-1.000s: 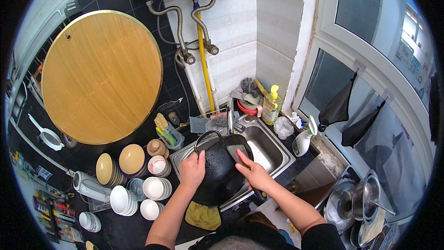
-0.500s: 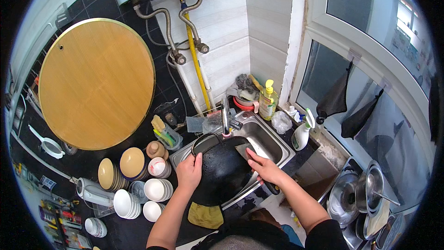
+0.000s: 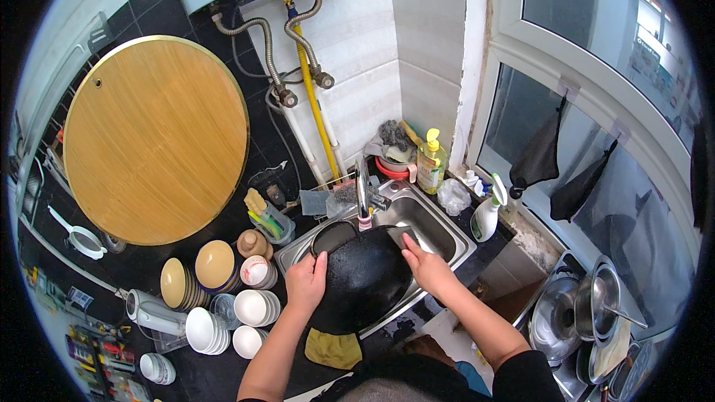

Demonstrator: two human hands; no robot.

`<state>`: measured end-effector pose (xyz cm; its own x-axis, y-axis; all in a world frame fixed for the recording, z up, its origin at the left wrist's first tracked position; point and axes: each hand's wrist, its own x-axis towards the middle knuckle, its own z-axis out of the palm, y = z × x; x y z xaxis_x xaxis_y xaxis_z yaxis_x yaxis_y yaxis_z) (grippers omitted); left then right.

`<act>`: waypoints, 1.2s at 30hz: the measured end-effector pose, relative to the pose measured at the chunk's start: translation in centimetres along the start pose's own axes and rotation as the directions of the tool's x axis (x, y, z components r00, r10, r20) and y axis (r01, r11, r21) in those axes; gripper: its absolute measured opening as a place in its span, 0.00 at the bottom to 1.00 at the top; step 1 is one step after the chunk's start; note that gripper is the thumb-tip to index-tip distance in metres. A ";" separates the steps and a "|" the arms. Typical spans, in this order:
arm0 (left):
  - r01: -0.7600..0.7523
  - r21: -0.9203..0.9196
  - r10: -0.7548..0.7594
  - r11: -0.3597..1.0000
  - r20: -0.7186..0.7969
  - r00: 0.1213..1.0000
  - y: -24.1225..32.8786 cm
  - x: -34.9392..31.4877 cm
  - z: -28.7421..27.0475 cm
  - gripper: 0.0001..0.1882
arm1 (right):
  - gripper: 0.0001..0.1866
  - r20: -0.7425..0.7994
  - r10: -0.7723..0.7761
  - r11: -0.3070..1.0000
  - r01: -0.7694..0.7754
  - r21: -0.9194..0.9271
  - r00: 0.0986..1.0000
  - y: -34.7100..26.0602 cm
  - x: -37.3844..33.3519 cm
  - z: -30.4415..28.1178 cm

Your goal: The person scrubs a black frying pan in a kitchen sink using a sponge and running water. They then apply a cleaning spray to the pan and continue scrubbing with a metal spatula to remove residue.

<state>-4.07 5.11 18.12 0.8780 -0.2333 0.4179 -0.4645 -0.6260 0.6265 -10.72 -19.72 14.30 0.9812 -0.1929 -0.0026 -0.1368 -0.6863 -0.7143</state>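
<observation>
A large black wok (image 3: 361,283) leans over the near side of the steel sink (image 3: 454,242), its dark rounded surface toward me and a loop handle (image 3: 333,237) at its far left. My left hand (image 3: 304,281) grips the wok's left edge, thumb on top. In my right hand (image 3: 430,268) is a scraper-like tool with a flat grey metal blade (image 3: 403,234), which lies against the wok's upper right. The tool's handle is hidden by the hand. Behind the wok stands the faucet (image 3: 363,193); I cannot make out any running water.
Bowls (image 3: 205,327) are stacked left of the sink, near a round wooden board (image 3: 156,141). A yellow cloth (image 3: 333,348) lies below the wok. Behind and right stand a yellow soap bottle (image 3: 430,164) and a white spray bottle (image 3: 488,212). Steel pans (image 3: 555,316) sit at the right.
The blade and my right hand have shifted slightly along the wok's upper right. A dark handle seen below the right hand earlier no longer shows. The wok has tipped a little.
</observation>
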 end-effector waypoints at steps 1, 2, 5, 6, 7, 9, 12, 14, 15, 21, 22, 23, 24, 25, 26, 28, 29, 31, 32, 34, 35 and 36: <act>-0.001 -0.017 0.001 1.000 -0.014 1.000 0.0 -0.1 -0.2 0.14 | 0.24 0.021 -0.030 0.999 0.029 0.017 0.999 -1.0 -0.6 0.1; -0.008 -0.046 0.006 0.999 -0.025 1.000 0.4 0.1 -0.2 0.16 | 0.25 0.048 -0.060 0.998 0.060 -0.009 0.997 -2.6 -1.2 -0.3; -0.014 -0.047 0.013 0.999 -0.025 1.000 0.4 0.0 -0.1 0.17 | 0.24 0.016 -0.047 0.992 0.048 -0.114 0.999 -2.7 -0.4 -0.4; -0.023 -0.043 0.022 0.999 -0.027 0.999 0.6 0.3 0.1 0.17 | 0.24 -0.013 -0.032 0.996 0.031 -0.086 0.999 -1.3 0.2 -0.4; -0.035 -0.065 0.032 0.997 -0.040 0.999 0.6 0.5 0.4 0.17 | 0.24 -0.031 0.000 0.994 -0.003 -0.105 1.000 -0.5 0.6 -0.4; -0.037 -0.084 0.032 0.996 -0.059 0.998 -0.1 0.3 0.7 0.17 | 0.24 0.002 -0.002 0.996 0.002 -0.092 1.000 -1.2 0.2 -0.2; 0.011 -0.025 -0.011 1.000 -0.007 1.000 0.0 0.2 -0.2 0.16 | 0.24 0.001 -0.032 0.998 0.032 -0.048 1.000 -2.4 -0.7 0.3; 0.003 -0.030 -0.003 1.000 0.002 1.000 0.2 0.3 -0.2 0.15 | 0.24 -0.022 -0.031 0.999 0.030 -0.037 0.999 -1.9 -0.3 0.3; -0.001 -0.032 0.001 0.999 0.004 1.000 0.3 0.3 -0.3 0.15 | 0.24 -0.034 -0.033 0.999 0.032 -0.032 0.999 -1.7 -0.1 0.4; 0.011 -0.025 -0.010 1.000 0.010 1.000 0.0 0.3 -0.1 0.14 | 0.24 0.011 -0.099 0.985 0.099 -0.143 0.995 -3.6 -0.8 -0.3; 0.012 -0.033 -0.012 0.999 0.007 1.000 0.0 0.2 -0.1 0.14 | 0.24 0.002 -0.092 0.988 0.092 -0.127 0.996 -3.3 -0.5 -0.4; 0.010 -0.046 -0.010 0.999 0.002 1.000 0.2 0.2 -0.1 0.15 | 0.24 -0.012 -0.086 0.990 0.084 -0.115 0.996 -2.8 -0.3 -0.6; 0.001 -0.063 -0.001 0.998 -0.007 1.000 0.5 0.5 0.0 0.15 | 0.24 -0.042 -0.041 0.991 0.035 -0.133 0.998 -1.5 0.3 -0.5; -0.017 -0.041 0.017 0.999 -0.013 1.000 0.6 0.6 0.1 0.15 | 0.24 -0.034 0.028 0.992 -0.032 -0.125 0.999 -1.0 0.6 -0.9; -0.029 -0.008 0.029 1.000 -0.014 0.999 0.3 0.5 0.2 0.16 | 0.24 -0.024 0.028 0.993 -0.031 -0.117 0.999 -1.1 0.5 -0.6; -0.045 0.017 0.046 0.999 -0.023 0.999 0.2 0.7 0.1 0.17 | 0.24 0.010 -0.026 0.993 0.027 -0.116 1.000 -2.6 -0.2 -0.1; -0.048 0.004 0.048 0.999 -0.022 0.999 0.4 0.6 0.1 0.18 | 0.25 0.033 -0.072 0.990 0.076 -0.122 0.997 -3.4 -0.8 0.2; -0.037 -0.024 0.037 0.999 -0.021 0.999 0.5 0.4 0.2 0.19 | 0.25 0.042 -0.078 0.989 0.082 -0.122 0.996 -3.0 -0.6 -0.4; -0.028 -0.038 0.027 0.999 -0.029 0.999 0.5 0.5 0.2 0.19 | 0.25 0.033 -0.046 0.989 0.050 -0.139 0.998 -2.6 -0.3 -0.9; -0.045 -0.057 0.043 0.997 -0.035 0.998 1.5 0.8 0.3 0.19 | 0.25 0.012 0.025 0.988 -0.023 -0.153 1.000 -0.7 0.6 -1.3; -0.039 -0.031 0.038 0.999 -0.030 0.999 1.2 0.8 0.3 0.19 | 0.25 0.007 0.008 0.989 -0.007 -0.150 1.000 -0.8 0.6 -1.1; -0.034 -0.005 0.034 0.999 -0.026 0.999 0.7 0.7 0.3 0.19 | 0.25 0.001 -0.009 0.989 0.009 -0.147 1.000 -1.0 0.4 -0.8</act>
<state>-3.77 4.30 18.60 0.8586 -0.2349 0.4557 -0.4945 -0.6140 0.6151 -10.26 -19.69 15.55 0.9826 -0.1855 0.0032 -0.1461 -0.7840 -0.6033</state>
